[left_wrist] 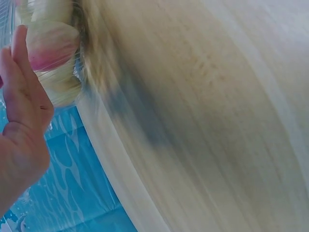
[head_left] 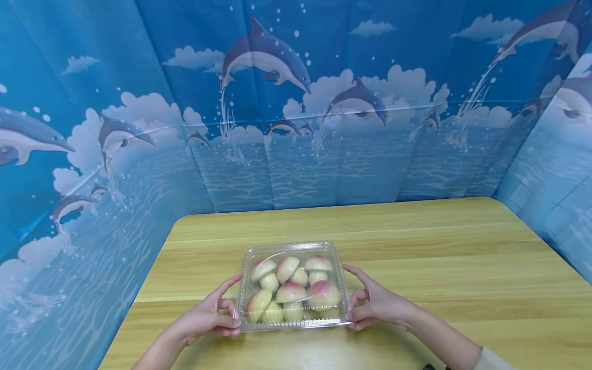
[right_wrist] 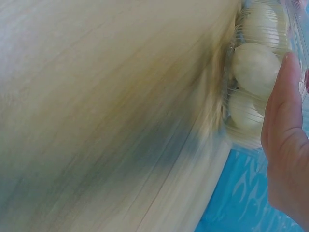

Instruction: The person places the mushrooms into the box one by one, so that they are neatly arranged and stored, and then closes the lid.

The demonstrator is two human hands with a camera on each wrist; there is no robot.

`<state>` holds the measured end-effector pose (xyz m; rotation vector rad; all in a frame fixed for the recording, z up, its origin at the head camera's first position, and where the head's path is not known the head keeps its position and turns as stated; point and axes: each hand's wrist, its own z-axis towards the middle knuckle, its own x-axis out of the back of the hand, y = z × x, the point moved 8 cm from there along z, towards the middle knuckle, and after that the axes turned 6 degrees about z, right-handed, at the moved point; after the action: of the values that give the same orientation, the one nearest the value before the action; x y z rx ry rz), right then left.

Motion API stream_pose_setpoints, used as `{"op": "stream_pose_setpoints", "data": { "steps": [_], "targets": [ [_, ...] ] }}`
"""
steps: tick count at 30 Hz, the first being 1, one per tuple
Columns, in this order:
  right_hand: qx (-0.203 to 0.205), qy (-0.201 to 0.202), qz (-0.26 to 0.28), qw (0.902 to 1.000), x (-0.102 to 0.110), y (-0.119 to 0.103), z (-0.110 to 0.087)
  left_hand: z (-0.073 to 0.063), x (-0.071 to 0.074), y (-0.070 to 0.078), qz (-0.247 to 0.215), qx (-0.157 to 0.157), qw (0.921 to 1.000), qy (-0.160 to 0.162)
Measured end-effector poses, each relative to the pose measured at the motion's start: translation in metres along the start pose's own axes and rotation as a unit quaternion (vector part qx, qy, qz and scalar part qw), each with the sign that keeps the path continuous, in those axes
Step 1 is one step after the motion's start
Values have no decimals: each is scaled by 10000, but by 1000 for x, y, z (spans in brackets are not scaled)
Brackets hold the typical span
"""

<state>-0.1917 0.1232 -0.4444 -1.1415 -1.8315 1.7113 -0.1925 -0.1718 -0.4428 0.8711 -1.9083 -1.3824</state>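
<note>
A clear plastic clamshell box (head_left: 252, 251) is held between both hands above the front middle of the table. Through its closed lid show several cream, mushroom-shaped pieces (head_left: 290, 293) with pink-tinged caps; whether they are food or toys I cannot tell. My left hand (head_left: 210, 313) grips the left side, its thumb at the near corner and the index finger farther up the edge. At the opposite side my right hand (head_left: 376, 306) grips in much the same way. The wrist views show each hand against a box wall; the undersides of the hands' hold are partly hidden.
A wood-grain table (head_left: 416, 246) spreads out behind and to both sides of the box. Blue dolphin-print cloth (head_left: 296, 169) hangs along its back and sides. A small dark object (head_left: 429, 367) peeks in at the bottom edge, near the right forearm.
</note>
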Motion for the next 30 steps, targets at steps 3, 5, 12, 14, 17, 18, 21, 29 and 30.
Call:
{"op": "stream_pose_setpoints", "data": {
  "steps": [3,5,12,14,17,18,21,29,30],
  "targets": [
    [-44,30,6,10000,0,0,0,0,0,0,40,61,10000,29],
    [-53,42,14,10000,0,0,0,0,0,1,74,78,9999,53],
    [10,18,23,10000,0,-3,-1,1,0,2,183,61,9997,169],
    [8,12,11,10000,-1,-3,-1,1,1,2,175,50,9997,183],
    [6,14,-37,10000,-1,-5,-1,2,1,3,182,44,9997,187],
    [3,27,-47,10000,-1,-5,-1,2,1,3,189,44,9996,185],
    [-21,56,-45,10000,0,-5,-1,2,1,3,199,77,9996,186],
    [-72,189,-129,9997,-1,-3,-1,1,0,2,117,126,9998,100],
    [-74,219,-141,9996,-1,-3,-1,0,0,2,113,121,9998,78]
  ]
}}
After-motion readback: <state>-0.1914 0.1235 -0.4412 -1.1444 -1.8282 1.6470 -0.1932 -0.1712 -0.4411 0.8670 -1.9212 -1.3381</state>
